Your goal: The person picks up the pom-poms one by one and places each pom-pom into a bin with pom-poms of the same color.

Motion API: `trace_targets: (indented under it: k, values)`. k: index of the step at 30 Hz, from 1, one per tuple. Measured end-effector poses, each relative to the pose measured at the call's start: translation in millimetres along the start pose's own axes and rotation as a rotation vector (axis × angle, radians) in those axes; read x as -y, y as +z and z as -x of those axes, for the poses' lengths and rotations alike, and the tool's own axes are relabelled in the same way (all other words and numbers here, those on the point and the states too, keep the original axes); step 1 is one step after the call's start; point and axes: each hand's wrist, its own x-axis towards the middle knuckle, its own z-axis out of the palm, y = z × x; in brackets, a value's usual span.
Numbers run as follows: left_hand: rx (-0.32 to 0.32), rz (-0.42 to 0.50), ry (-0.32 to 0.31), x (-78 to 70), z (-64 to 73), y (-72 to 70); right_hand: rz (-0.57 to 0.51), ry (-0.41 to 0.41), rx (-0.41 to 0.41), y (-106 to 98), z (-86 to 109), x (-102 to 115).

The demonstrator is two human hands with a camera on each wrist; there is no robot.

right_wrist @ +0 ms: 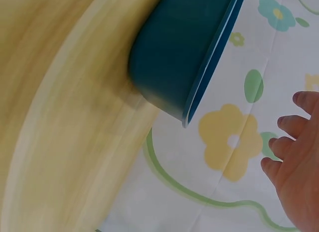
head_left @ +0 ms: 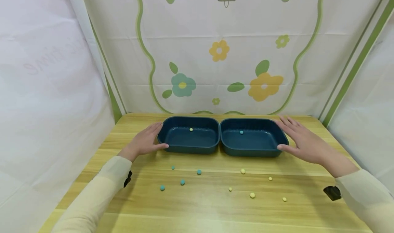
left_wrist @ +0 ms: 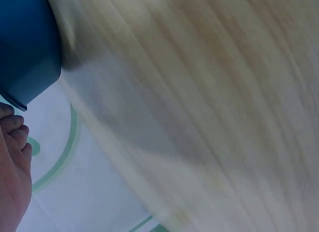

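Two dark blue rectangular bins stand side by side at the back of the table. At the outer end of the left bin (head_left: pixel 191 150) is my left hand (head_left: pixel 146 140), fingers extended and thumb near the front rim. My right hand (head_left: pixel 303 142) is spread at the outer end of the right bin (head_left: pixel 252 153), its fingertips close to the rim. Neither hand holds anything. Inside the left bin lies a small yellow ball (head_left: pixel 191 129); the right bin has a small teal ball (head_left: pixel 241 132) in it. In the right wrist view, the fingers (right_wrist: pixel 291 126) appear apart from the bin wall.
Several teal balls (head_left: pixel 182 182) lie on the wooden table (head_left: pixel 197 212) in front of the left bin. Several pale yellow balls (head_left: pixel 252 195) are scattered before the right bin. A white cloth with printed flowers (head_left: pixel 184 48) hangs behind the bins, and white sheets flank both sides.
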Motion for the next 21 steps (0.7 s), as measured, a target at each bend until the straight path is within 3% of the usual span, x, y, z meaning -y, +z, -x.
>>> trace_targets:
  k: [11,21]
  values:
    - [-0.002,0.039,-0.016,2.7,2.5,5.2,-0.02,0.042,-0.081,7,23.8,4]
    - [-0.009,0.098,-0.029,0.6,3.2,6.5,0.016,0.008,-0.125,23,46.5,10]
